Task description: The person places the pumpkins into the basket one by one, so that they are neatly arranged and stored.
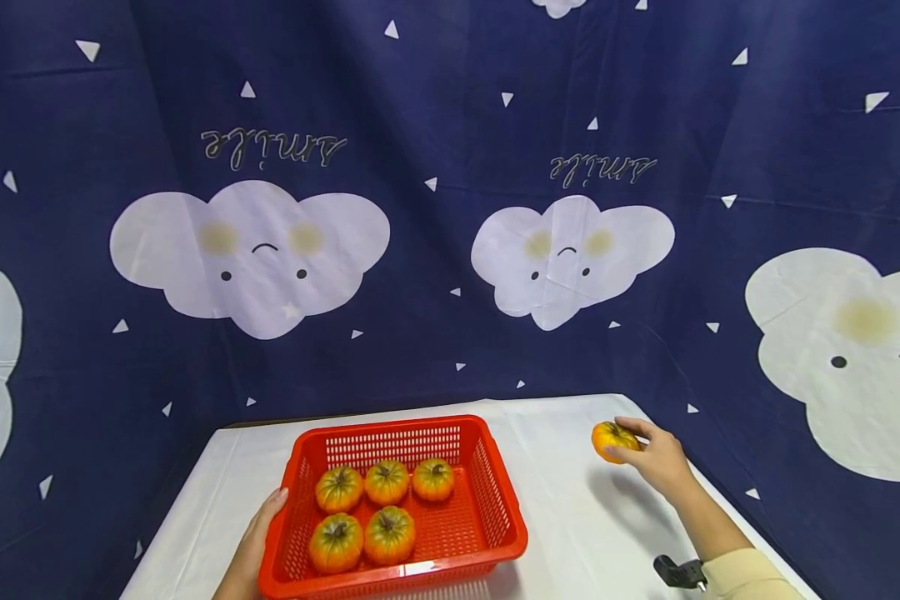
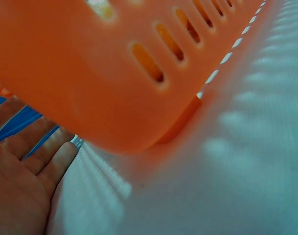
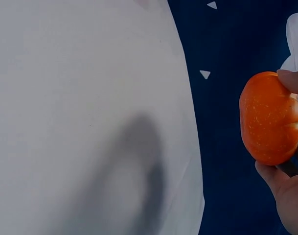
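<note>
A small orange pumpkin (image 1: 606, 440) is pinched between the thumb and fingers of my right hand (image 1: 662, 463), raised over the right side of the table. The right wrist view shows its orange, speckled underside (image 3: 268, 120) between thumb and fingers. My left hand (image 1: 253, 537) lies along the left side of a red plastic basket (image 1: 516, 533), fingers straight near its rim. From the left wrist, the fingers (image 2: 53, 159) extend beside the basket wall (image 2: 90, 98); part of them is hidden behind it. Inside the basket, several orange-green pumpkins (image 1: 388, 535) sit grouped toward the left and back.
A white cloth (image 1: 562, 517) covers the table, which ends close to the right arm. Behind and beside it hangs a dark blue curtain (image 1: 420, 358) with clouds and triangles. A black device (image 1: 678, 572) is at the right wrist.
</note>
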Demonstrator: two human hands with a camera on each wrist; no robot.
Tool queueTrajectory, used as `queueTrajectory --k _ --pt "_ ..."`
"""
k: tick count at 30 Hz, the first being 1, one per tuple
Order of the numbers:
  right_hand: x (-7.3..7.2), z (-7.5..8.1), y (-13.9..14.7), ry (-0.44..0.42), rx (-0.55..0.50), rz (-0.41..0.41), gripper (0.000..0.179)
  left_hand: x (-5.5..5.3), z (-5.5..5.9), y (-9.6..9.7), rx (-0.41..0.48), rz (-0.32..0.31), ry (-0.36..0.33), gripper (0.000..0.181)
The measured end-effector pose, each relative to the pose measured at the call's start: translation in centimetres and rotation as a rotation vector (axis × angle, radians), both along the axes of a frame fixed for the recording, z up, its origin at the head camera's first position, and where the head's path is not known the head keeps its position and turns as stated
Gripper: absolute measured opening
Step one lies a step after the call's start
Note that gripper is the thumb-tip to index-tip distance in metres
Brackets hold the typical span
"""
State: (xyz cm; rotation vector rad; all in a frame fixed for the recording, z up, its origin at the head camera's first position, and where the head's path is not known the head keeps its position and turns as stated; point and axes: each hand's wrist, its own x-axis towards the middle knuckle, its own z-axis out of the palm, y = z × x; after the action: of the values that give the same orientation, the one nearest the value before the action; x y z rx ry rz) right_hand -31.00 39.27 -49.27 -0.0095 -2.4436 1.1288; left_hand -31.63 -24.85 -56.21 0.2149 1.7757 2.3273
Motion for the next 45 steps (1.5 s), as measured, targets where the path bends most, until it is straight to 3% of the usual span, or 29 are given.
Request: queueTrajectory --k 12,20,32,39,45 --pt "0.2 1.3 -1.1 -0.020 -0.046 0.027 0.070 0.2 0.2 0.4 -0.001 0.018 0.010 0.069" --pt "-0.1 2.0 -2.0 0.036 -0.024 0.052 0.066 0.1 0.1 0.2 0.004 0.010 0.011 0.069" --pt "-0.3 2.9 -4.1 0.044 -0.074 0.130 0.066 0.1 0.2 0.1 0.006 0.002 -0.028 0.070" --pt "-0.4 3.2 -4.7 0.056 -0.108 0.168 0.064 0.4 0.0 0.2 -0.040 0.038 -0.003 0.068" --pt "-0.5 3.7 -5.4 0.070 -0.100 0.203 0.065 0.4 0.3 0.2 -0.021 0.032 -0.004 0.068"
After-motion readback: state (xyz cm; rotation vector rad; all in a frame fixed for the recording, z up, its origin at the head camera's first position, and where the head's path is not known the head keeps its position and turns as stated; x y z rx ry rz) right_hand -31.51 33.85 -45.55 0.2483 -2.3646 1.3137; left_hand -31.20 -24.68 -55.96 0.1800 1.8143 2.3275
